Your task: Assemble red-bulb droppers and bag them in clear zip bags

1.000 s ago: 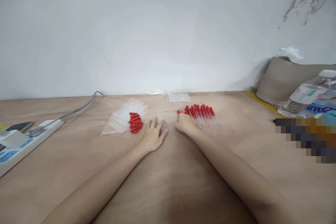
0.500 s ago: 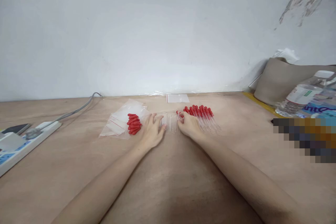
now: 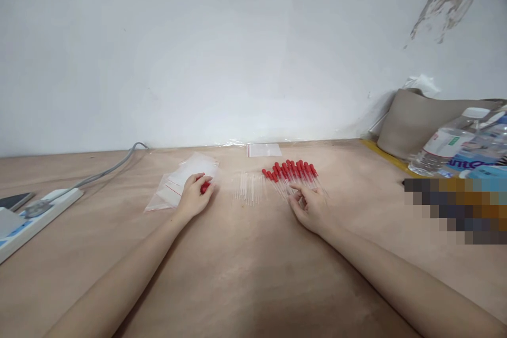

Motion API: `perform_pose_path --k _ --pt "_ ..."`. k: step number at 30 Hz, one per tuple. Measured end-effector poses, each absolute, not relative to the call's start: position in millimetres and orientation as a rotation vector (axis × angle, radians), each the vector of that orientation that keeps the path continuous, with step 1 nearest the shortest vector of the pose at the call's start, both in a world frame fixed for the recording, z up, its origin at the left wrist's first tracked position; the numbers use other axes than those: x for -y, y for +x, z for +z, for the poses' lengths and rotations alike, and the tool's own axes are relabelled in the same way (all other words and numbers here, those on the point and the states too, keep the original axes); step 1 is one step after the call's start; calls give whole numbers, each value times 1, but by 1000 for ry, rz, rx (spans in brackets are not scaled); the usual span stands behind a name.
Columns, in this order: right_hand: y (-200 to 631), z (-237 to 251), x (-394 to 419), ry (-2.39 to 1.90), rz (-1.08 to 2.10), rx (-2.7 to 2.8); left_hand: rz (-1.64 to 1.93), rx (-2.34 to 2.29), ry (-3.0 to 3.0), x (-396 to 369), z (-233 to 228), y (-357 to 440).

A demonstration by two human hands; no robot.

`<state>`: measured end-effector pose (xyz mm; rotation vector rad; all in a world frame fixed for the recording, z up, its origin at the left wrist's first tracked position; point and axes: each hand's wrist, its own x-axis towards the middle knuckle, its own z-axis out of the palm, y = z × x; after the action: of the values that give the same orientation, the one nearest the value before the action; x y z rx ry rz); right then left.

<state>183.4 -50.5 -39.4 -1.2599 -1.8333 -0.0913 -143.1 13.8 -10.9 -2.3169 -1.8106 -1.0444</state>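
Note:
At the left, my left hand is over the pile of red rubber bulbs, its fingers curled round them and covering most of the pile. Mid-table lie several thin clear glass tubes, side by side. To their right is a fanned row of droppers, each a clear tube with a red bulb on its far end. My right hand rests by the lower ends of these droppers, with thumb and forefinger apart and nothing visible between them.
Clear zip bags lie under and beside my left hand; another bag lies near the wall. A power strip with a grey cable and a phone are at far left. A water bottle and a grey-brown bin stand at right.
My left hand has moved left from the glass tubes onto the red bulbs. My right hand has drawn back to the right, and a dropper now lies at the left end of the row.

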Motion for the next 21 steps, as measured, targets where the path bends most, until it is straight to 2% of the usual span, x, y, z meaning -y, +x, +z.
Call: perform_pose_path --k 8,17,21 --pt "183 -38 49 -1282 -45 1838 -1340 2125 -2116 -11 -9 -102" --pt "182 -34 50 -1288 -3 1837 -1298 2360 -1724 -14 -3 -65" --pt "182 -34 49 -1290 10 1837 -1220 2393 -1775 -6 2 -67"
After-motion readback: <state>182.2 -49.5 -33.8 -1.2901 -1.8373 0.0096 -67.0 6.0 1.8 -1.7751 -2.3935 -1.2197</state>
